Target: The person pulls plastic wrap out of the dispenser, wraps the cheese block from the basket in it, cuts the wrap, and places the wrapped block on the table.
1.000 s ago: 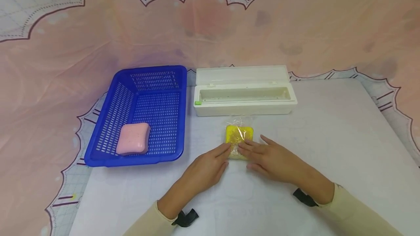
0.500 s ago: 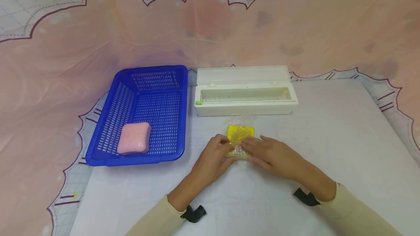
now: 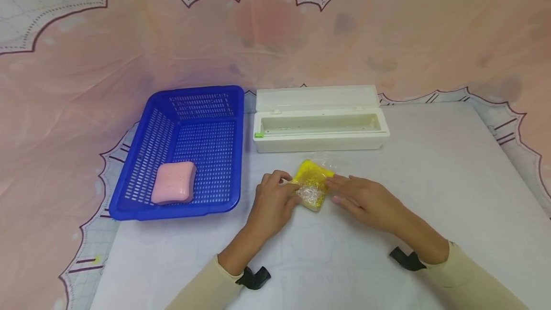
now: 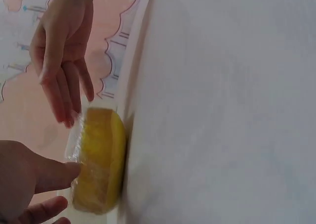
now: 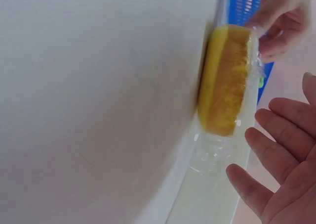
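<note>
Yellow bar [image 3: 315, 178] (film-wrapped); between both hands [image 3: 272, 202] [image 3: 368, 202]

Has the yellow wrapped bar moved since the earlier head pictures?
Yes: the yellow bar has turned clockwise; its far edge, earlier parallel to the white box, now slants.

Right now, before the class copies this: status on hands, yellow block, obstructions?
Left hand touching the wrapped yellow block. Right hand beside it, fingers extended. Block lies angled on the white surface. White box beyond, apparently not in the way.
</note>
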The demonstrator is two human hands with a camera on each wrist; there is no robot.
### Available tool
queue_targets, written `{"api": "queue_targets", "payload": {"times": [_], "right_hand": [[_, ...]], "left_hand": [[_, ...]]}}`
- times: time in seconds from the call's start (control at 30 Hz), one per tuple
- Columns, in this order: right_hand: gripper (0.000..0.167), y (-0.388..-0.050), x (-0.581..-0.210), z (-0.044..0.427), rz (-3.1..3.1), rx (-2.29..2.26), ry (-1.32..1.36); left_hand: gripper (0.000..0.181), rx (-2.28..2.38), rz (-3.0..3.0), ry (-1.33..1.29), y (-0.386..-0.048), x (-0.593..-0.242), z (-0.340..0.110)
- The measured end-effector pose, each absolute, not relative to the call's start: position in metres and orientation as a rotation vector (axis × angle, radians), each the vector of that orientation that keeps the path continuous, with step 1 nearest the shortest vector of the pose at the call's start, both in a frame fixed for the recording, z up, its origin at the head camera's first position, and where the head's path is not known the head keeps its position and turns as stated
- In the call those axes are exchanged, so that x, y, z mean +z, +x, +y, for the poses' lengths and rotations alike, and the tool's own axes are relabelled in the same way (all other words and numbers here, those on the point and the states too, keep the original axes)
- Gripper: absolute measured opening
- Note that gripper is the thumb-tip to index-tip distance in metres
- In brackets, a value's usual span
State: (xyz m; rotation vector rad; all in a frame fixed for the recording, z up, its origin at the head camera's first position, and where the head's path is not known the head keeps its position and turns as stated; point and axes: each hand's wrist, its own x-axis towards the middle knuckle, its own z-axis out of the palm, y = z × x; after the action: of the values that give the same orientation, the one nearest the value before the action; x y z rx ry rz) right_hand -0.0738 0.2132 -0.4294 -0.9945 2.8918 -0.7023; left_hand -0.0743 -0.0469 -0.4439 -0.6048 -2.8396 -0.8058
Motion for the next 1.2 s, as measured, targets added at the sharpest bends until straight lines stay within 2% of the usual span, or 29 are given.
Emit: {"api": "queue_targets", "payload": {"times": [0.3, 0.6, 0.83, 1.03, 1.2], "right_hand": [[0.042, -0.074, -0.424, 0.214, 2.905, -0.762, -0.951], [0.043, -0.073, -0.422, 0.215, 2.901, -0.767, -0.93], [0.044, -0.073, -0.421, 0.216, 2.905, -0.769, -0.942], [0.044, -0.074, -0.42, 0.215, 2.894, -0.77, -0.912], [0.044, -0.073, -0.419, 0.214, 2.873, -0.754, -0.842]], "left_hand": [[0.041, -0.569, -2.892, -0.661, -0.065, -0.448, -0.029], [0.034, -0.676, -2.888, -0.624, -0.071, -0.443, -0.041], [0.034, -0.617, -2.874, -0.674, -0.068, -0.445, -0.033], [0.023, -0.589, -2.879, -0.675, -0.076, -0.447, -0.039], [0.028, -0.65, -2.852, -0.618, -0.079, -0.443, -0.044]]}}
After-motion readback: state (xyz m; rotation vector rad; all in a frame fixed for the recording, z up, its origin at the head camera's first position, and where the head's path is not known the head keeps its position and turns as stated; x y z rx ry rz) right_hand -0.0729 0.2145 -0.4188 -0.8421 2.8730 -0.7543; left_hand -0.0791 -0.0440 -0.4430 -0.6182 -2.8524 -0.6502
